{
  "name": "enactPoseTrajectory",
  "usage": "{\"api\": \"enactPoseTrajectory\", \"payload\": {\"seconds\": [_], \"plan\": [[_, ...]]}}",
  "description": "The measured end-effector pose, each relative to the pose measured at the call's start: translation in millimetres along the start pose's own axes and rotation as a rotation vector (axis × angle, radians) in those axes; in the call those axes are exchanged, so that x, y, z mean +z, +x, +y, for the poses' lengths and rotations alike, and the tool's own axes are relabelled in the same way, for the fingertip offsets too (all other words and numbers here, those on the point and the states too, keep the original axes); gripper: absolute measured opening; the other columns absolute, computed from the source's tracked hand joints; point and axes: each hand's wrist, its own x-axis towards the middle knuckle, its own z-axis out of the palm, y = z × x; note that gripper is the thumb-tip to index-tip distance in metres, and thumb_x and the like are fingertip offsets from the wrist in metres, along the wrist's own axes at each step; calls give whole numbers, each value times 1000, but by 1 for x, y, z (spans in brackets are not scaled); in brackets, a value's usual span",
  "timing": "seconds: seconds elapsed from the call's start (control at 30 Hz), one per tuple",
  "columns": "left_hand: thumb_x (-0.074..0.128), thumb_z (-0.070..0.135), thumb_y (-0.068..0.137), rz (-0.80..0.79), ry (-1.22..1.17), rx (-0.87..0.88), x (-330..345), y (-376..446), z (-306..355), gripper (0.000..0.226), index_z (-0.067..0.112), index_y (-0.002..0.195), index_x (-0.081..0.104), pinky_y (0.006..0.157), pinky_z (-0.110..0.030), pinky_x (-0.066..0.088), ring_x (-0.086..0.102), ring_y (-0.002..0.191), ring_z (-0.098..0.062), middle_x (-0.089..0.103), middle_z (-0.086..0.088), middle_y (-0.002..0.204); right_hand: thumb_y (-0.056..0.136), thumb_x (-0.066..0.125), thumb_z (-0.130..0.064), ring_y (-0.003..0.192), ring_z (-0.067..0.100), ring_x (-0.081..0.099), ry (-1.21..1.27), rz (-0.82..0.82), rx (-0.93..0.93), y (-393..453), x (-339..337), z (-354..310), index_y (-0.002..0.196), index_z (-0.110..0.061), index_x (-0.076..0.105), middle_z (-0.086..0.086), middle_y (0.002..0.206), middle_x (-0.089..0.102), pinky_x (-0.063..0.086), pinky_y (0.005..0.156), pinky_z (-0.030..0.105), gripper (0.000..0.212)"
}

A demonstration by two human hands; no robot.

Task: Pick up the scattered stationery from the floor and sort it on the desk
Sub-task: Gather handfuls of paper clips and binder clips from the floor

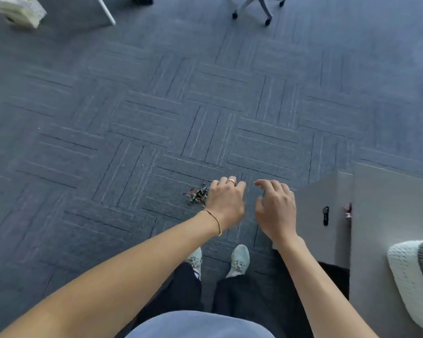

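**Hands Above Clip Pile on Carpet**

Legs in dark trousers occupy the lower centre of your view, ending in two pale green sneakers (238, 261) planted on the grey carpet tiles (156, 113). Both of your bare forearms extend forward and down from the lower edge.

Your left hand (226, 203) carries a gold bracelet (214, 222) at the wrist and a ring (231, 181) on one finger. Its fingers bend downward toward the floor, and its knuckles face the camera. Whether the fingertips hold anything cannot be determined, because the back of the hand hides them.

Your right hand (276, 208) sits just beside the left, apart from it. Its fingers are spread and loosely bent, with no object visible in them.

The pile of small coloured clips (197, 195) lies on the carpet directly at the left edge of your left hand, partly covered by it. Individual clips are too small to distinguish.

To your right stands a grey cabinet (327, 191) with a black lock handle (325, 215) on its front. A grey desk surface (381, 215) adjoins it, with a white knitted item (413, 276) at its near right edge.

At the far end, chair castors (254, 11) appear at top centre, a white table leg (105, 9) at upper left, and a pale stack of packets (18, 12) in the far left corner.
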Motion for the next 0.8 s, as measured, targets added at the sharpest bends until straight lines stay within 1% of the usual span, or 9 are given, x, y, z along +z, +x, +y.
{"api": "enactPoseTrajectory", "payload": {"seconds": [0.07,0.17,0.27,0.4,0.53,0.63,0.7,0.8], "plan": [[52,29,88,-22,-12,-80,14,3,-20,37,21,124,56,93,-39,40,53,113,-25,58,-4,122,77,59,-4,102,29,59,16,-43,-50,14,19,-5,115,-17,66,3,110,69,46,89,42,41],[50,28,88,-3,-16,-183,42,21,-43,40,22,127,54,95,-39,40,52,115,-25,57,-3,125,76,58,-4,100,28,59,36,-105,-145,33,53,-1,116,-18,66,2,109,68,47,87,42,43],[49,25,88,-3,-113,-310,74,34,-58,40,22,127,54,93,-39,41,53,113,-26,59,-4,123,73,63,-1,101,29,59,29,-186,-204,47,91,9,119,-16,65,3,111,68,48,87,44,48],[48,21,89,3,-234,-452,137,43,-83,37,23,125,55,93,-39,43,52,112,-25,60,-3,120,76,61,-1,102,30,58,40,-258,-267,62,152,25,126,-16,62,5,111,67,47,88,43,52],[50,18,86,66,-316,-525,216,58,-123,41,23,126,57,91,-39,44,54,108,-26,60,-3,119,74,59,-4,100,31,58,68,-290,-271,76,237,44,126,-15,60,6,110,67,49,88,45,53],[52,15,85,115,-373,-572,287,67,-150,38,24,121,59,85,-39,46,54,101,-25,61,-2,113,75,58,-7,98,32,58,68,-326,-317,80,313,66,125,-15,59,7,108,67,49,86,45,51],[53,15,85,119,-380,-593,339,74,-172,37,25,120,59,82,-37,45,54,100,-24,61,-1,111,75,59,-5,97,32,58,64,-342,-333,83,368,83,125,-14,59,7,106,67,50,85,44,50],[54,16,86,87,-350,-587,417,90,-210,36,25,120,58,81,-37,45,55,102,-24,60,-1,112,75,56,-7,97,33,58,46,-369,-367,92,453,106,126,-14,58,8,106,67,51,84,44,51]]}}
